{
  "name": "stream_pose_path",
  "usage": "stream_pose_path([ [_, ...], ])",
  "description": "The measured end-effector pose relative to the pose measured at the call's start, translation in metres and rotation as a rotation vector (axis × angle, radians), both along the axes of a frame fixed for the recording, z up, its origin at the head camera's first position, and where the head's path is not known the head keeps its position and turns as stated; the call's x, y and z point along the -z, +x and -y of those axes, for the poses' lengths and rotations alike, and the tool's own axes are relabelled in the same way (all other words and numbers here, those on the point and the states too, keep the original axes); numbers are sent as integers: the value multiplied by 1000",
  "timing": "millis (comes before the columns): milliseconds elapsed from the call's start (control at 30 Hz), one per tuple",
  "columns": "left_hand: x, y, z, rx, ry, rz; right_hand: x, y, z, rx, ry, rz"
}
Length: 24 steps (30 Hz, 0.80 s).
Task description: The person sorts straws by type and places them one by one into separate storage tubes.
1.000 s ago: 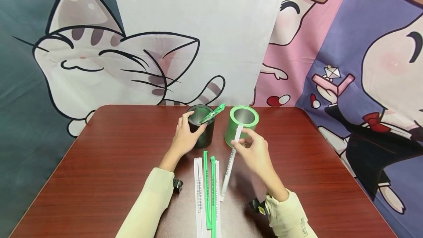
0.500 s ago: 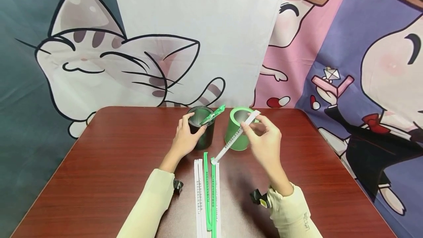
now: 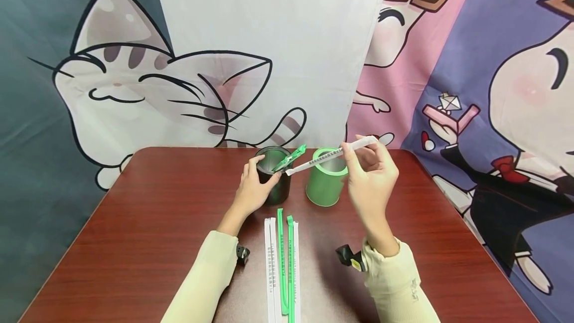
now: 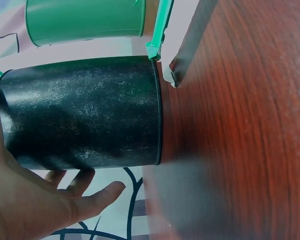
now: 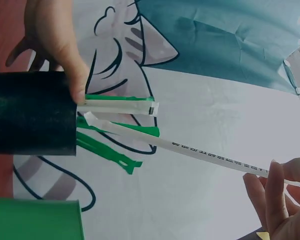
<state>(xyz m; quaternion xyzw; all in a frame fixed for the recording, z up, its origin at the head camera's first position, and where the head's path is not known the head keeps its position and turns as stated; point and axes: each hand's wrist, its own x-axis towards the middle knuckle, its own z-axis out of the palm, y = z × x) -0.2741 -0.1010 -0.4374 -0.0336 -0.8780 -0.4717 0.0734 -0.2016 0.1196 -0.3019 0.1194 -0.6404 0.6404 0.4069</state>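
Note:
My left hand (image 3: 251,187) holds the black cylindrical cup (image 3: 280,194), thumb and fingers spread about its rim. In the right wrist view, green wrapped straws (image 5: 107,152) and a white wrapped straw (image 5: 122,106) stick out of the cup's mouth. My right hand (image 3: 373,178) pinches another white paper-wrapped straw (image 3: 320,158) near one end, between thumb and fingers. This straw slants down to the left across the green cup's opening, its lower tip at the black cup's rim. Whether the tip touches the rim, I cannot tell.
Just right of the black cup stands a green cup (image 3: 324,192). Toward the front of the brown table (image 3: 157,243) lie green wrapped straws (image 3: 290,263) and white wrapped straws (image 3: 270,263), side by side. A cartoon-printed cloth (image 3: 314,39) hangs behind the table.
My right hand has lifted the white straw from beside the row on the table and swung its lower tip up and left to the black cup. The left hand stays on that cup.

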Motion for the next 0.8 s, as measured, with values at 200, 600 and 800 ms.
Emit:
stream_pose_path([
  [200, 1, 0, 1, -1, 2, -3, -2, -4, 5, -30, -18, -21],
  [600, 0, 0, 0, -2, -15, 1, 0, -15, 12, -57, -43, -25],
  [800, 0, 0, 0, 2, -13, -2, 8, -21, 17, -42, -10, 9],
])
